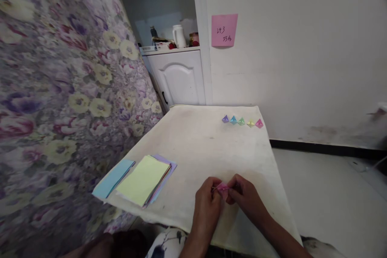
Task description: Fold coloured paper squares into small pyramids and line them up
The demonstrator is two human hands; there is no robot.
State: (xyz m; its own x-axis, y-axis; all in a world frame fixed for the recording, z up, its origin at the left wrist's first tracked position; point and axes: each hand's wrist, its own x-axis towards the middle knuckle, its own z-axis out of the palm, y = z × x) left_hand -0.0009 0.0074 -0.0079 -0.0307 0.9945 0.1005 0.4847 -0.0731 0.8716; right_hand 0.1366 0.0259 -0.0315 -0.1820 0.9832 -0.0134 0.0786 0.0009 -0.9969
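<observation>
A small pink folded paper is pinched between my two hands, just above the near part of the table. My left hand has its fingers closed on the paper's left side. From the right, my right hand grips the other side between thumb and fingers. Part of the paper is hidden behind the fingertips. Near the far right corner stands a row of several small folded paper pieces, coloured purple, blue, green, yellow and pink.
On the table's left lie a stack of coloured paper sheets, yellow on top, and a blue paper stack. A cream cloth covers the table. A floral curtain hangs left; a white cabinet and wall stand behind.
</observation>
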